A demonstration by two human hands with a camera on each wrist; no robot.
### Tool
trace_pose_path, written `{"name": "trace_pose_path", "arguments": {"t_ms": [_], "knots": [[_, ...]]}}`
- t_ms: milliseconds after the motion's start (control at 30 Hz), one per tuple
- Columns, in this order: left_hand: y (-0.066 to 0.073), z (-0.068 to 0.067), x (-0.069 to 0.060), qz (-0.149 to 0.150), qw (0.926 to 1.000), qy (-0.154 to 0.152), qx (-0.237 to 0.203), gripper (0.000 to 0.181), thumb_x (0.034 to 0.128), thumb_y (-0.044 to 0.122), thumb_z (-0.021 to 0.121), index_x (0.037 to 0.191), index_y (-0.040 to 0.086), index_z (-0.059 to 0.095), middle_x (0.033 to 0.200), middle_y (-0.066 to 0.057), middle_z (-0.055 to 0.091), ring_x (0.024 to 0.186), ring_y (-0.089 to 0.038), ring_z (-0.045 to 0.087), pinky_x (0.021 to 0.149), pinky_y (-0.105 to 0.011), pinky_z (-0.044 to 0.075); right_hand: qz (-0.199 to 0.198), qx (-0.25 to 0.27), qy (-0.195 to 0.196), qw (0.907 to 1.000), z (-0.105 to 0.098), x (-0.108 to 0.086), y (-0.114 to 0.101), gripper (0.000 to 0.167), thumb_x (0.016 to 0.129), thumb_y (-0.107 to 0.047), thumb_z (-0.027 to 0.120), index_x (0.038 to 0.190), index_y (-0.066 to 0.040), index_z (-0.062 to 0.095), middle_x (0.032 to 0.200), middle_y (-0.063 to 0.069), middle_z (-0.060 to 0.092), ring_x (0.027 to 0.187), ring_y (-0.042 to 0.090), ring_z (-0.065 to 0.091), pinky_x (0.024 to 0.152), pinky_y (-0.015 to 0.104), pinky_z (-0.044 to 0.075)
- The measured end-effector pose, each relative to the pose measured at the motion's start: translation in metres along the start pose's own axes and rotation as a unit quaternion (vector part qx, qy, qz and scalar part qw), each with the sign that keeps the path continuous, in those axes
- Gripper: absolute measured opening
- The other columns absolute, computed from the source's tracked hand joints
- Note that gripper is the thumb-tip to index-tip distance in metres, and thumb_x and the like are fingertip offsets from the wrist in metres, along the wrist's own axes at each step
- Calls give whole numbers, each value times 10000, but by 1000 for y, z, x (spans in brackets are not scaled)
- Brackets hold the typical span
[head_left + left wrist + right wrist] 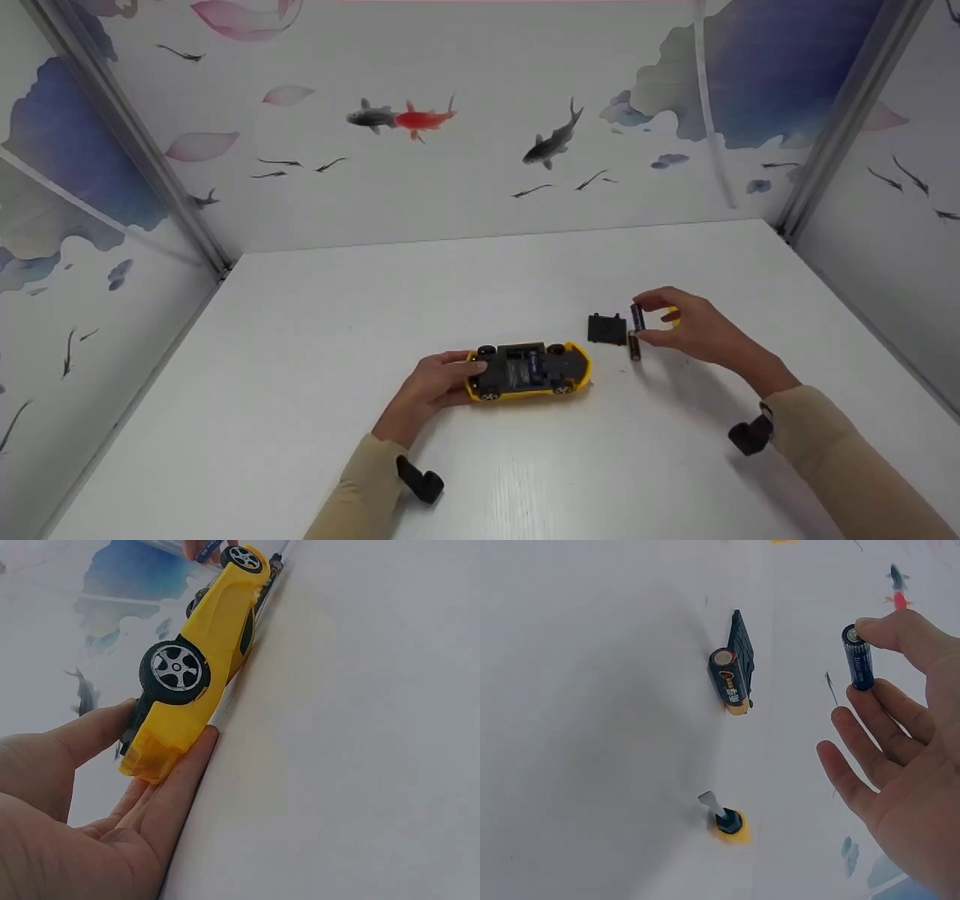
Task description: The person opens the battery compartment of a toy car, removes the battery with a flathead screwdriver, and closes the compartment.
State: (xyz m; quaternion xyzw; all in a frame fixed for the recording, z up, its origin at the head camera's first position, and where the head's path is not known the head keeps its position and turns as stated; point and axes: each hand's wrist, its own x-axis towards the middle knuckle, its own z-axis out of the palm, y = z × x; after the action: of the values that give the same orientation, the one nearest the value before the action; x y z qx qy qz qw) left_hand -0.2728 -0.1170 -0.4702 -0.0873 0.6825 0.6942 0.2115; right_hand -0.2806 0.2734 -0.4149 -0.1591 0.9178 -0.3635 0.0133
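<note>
A yellow toy car (529,371) lies wheels up, its black underside showing an uncovered battery bay with a blue battery (534,363) inside. My left hand (439,382) grips one end of it, thumb on the underside; the left wrist view shows the car (217,637) and the hand (97,802). Between thumb and fingertip my right hand (694,326) pinches a blue battery (859,658) by its ends, above the table. Beneath it a black and gold battery (729,682) rests beside a black cover (607,329).
In the right wrist view, a screwdriver with a yellow and black handle (730,822) lies on the white table (300,375) near the right hand. White panels (480,187) with painted fish stand behind and at both sides of the table.
</note>
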Motion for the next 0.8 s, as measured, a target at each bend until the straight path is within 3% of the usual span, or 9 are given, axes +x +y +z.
{"name": "trace_pose_path", "arguments": {"t_ms": [300,600,800], "knots": [[1,0,0,3,10000,33,24,650,881,210,779,1437,14,507,1347,-229,619,1103,-274,696,888,-389,610,219,-253,-16,9994,0,0,9,550,915,-201,736,1392,-25,527,1397,226,552,1296,425,516,1086,583,451],[0,0,0,-18,10000,-2,-3,634,887,215,773,1433,20,517,1344,-232,619,1096,-269,699,874,-375,614,396,-126,-161,9990,6,-2,22,542,928,-216,712,1402,-32,524,1406,230,540,1256,425,549,1060,564,478],[1,0,-1,-31,10000,-4,-6,615,884,201,776,1416,12,533,1347,-233,618,1101,-272,696,885,-380,611,720,-16,-379,9967,16,-1,30,559,921,-228,694,1417,-45,513,1423,222,534,1262,409,558,1034,533,508]]}}
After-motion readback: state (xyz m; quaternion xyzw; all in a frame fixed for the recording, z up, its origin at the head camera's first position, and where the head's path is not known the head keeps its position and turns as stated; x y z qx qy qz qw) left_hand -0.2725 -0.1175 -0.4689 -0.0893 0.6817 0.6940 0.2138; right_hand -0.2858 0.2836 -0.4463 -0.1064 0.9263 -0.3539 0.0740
